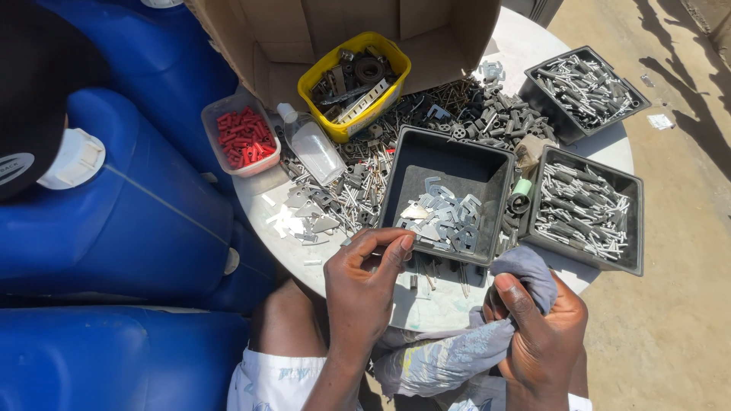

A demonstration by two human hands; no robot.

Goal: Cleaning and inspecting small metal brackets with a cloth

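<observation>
From my remote seat, the far left is filled by big blue plastic jerrycans [129,221] lying on their sides, one with a white screw cap. Next comes the round pale table [426,301], and on its left edge a clear plastic tub of red wall plugs [242,137], a small clear plastic bottle [314,146] lying beside it, and a yellow plastic tub of dark mixed hardware [354,80] sitting at the mouth of a brown cardboard box [282,38]. A loose heap of screws, flat metal plates and grey plugs [343,190] covers the table around them. My left hand [365,285] is pinched shut at the fingertips over the table's near edge; something small seems held there, but I cannot tell what. Just beyond it stands the middle black plastic tray [449,194], holding only a thin layer of flat silvery metal brackets, so by my judgement it is barely begun. My right hand [537,335] is clenched around a grey cloth [464,350] that trails down toward my lap. Further right, two more black trays [586,209] sit well filled with silvery pins, while the unsorted heap is large: I would say much is left.
</observation>
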